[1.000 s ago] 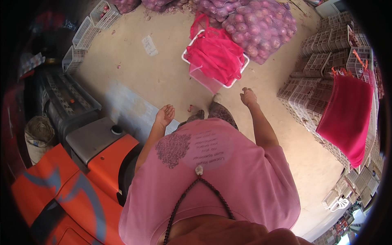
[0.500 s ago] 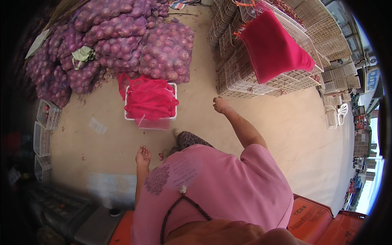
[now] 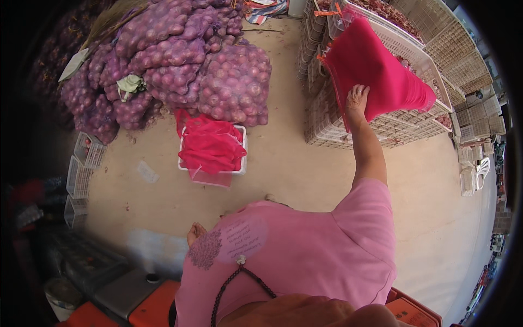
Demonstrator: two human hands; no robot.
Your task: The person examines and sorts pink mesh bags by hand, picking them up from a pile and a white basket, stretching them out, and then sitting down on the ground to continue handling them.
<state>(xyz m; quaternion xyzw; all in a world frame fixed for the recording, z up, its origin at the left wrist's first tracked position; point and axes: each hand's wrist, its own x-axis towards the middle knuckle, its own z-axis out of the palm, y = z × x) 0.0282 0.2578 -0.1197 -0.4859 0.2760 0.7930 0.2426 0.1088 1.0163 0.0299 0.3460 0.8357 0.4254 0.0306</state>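
Note:
My right hand [image 3: 357, 99] reaches forward and lies with fingers apart on the near left edge of a stack of bright red mesh bags [image 3: 376, 68]. These bags drape over the top of stacked pale plastic crates [image 3: 354, 129]. Low beside my body is my left hand [image 3: 196, 232], partly hidden by my pink shirt; its fingers are loosely bent and I see nothing in them. On the floor ahead stands a white basket [image 3: 243, 155] heaped with crumpled red mesh bags [image 3: 211, 144], one hanging over its near side.
Purple net sacks of onions [image 3: 235, 82] are piled at the far left. Small white crates [image 3: 77, 177] line the left side. An orange vehicle or machine part [image 3: 155, 302] is close behind me. More crates [image 3: 466, 57] and a white chair [image 3: 482, 173] stand at the right.
My right hand has moved forward and right from beside the crates onto the red mesh bags. My left hand has drawn back toward my body. The view has shifted slightly.

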